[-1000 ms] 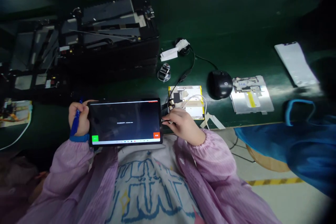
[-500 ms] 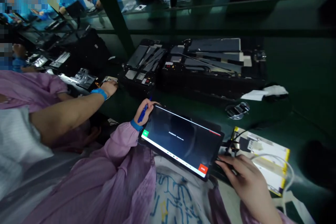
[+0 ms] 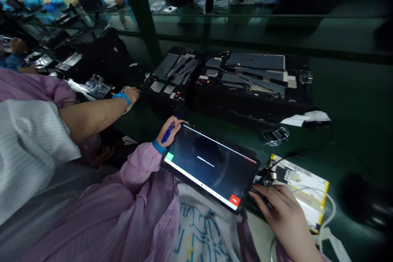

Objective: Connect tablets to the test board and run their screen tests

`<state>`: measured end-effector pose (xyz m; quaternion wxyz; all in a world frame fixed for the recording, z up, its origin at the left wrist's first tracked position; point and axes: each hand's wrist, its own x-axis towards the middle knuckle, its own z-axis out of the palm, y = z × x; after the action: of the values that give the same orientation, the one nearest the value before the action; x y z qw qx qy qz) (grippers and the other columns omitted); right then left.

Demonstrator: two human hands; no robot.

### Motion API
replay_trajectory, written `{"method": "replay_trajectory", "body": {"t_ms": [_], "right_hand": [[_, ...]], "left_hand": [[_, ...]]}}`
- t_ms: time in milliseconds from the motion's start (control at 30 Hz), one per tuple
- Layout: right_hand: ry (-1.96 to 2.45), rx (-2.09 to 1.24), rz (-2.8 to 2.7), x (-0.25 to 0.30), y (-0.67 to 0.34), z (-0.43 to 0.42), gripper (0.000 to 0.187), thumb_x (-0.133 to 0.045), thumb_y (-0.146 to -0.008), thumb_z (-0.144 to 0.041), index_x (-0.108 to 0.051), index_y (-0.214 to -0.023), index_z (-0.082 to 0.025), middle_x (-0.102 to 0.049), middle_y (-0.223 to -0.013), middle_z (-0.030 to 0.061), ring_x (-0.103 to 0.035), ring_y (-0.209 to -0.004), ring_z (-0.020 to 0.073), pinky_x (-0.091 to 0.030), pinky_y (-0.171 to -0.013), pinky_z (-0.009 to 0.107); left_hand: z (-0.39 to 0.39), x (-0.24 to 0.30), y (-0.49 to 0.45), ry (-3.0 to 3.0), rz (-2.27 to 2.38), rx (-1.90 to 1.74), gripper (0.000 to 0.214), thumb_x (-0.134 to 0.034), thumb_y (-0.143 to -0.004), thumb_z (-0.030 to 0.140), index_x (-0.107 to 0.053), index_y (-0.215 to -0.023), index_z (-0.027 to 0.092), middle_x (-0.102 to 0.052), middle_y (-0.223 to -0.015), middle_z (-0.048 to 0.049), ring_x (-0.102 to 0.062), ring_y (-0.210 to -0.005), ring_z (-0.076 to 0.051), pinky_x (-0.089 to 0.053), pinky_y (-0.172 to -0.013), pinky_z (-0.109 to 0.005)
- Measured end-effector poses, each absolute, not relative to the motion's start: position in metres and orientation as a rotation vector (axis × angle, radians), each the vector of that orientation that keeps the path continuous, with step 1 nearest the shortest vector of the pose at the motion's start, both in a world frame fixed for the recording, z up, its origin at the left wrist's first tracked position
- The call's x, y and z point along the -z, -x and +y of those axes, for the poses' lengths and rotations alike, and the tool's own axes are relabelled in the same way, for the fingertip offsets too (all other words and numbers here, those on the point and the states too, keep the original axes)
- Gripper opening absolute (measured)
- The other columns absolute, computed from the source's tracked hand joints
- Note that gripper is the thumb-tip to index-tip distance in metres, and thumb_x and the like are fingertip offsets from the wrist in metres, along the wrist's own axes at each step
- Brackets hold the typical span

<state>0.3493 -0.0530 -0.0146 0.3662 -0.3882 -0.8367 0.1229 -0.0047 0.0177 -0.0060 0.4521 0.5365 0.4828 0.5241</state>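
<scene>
My left hand grips the far left corner of a tablet, with a blue pen also tucked in its fingers. The tablet is tilted over my lap, its dark screen lit with a line of small text, a green box at left and a red box at lower right. At the tablet's right edge, my right hand has its thumb and fingers pinched together around a small dark piece, mostly hidden by the fingers. Close to that hand lies a white, yellow-edged battery pack, with a pale cable over it.
Two black bins holding flat grey-black panels stand behind the tablet. A clear round piece with a dark part and white paper lie at right. A co-worker's arm reaches in from the left. People in blue sit beyond the frame posts.
The camera view has tilted slightly, so the background sits lower. The co-worker's arm at left appears a little farther right. Both my hands keep nearly the same place at the tablet.
</scene>
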Motion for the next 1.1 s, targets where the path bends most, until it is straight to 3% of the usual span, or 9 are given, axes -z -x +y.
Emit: {"method": "replay_trajectory", "body": {"t_ms": [700, 933, 1100], "right_hand": [[1.193, -0.317, -2.103, 0.006, -0.342, -0.056, 0.011, -0.056, -0.089, -0.016, -0.065, -0.093, -0.020, -0.064, -0.076, 0.0064, -0.058, -0.069, 0.0210, -0.051, -0.061, 0.036], [1.039, -0.384, -2.228, 0.004, -0.348, -0.042, 0.007, -0.055, -0.088, -0.021, -0.061, -0.084, -0.020, -0.057, -0.070, 0.0039, -0.054, -0.064, 0.0186, -0.049, -0.056, 0.031], [1.053, -0.415, -2.191, 0.002, -0.360, -0.039, 0.009, -0.053, -0.088, -0.028, -0.057, -0.081, -0.024, -0.061, -0.071, 0.0038, -0.061, -0.060, 0.0185, -0.050, -0.050, 0.030]], "left_hand": [[0.030, 0.015, 0.007, -1.366, 1.214, -1.345, 0.031, -0.062, -0.084, 0.038, -0.037, -0.076, 0.022, -0.070, -0.094, -0.0058, -0.066, -0.090, -0.022, -0.047, -0.085, -0.037], [0.026, 0.009, 0.003, -1.383, 1.222, -1.321, 0.032, -0.062, -0.085, 0.039, -0.037, -0.076, 0.022, -0.070, -0.091, -0.0053, -0.066, -0.089, -0.021, -0.045, -0.083, -0.035], [0.022, 0.010, 0.005, -1.378, 1.222, -1.301, 0.035, -0.061, -0.086, 0.043, -0.036, -0.075, 0.022, -0.069, -0.090, -0.0058, -0.066, -0.088, -0.021, -0.045, -0.082, -0.035]]}}
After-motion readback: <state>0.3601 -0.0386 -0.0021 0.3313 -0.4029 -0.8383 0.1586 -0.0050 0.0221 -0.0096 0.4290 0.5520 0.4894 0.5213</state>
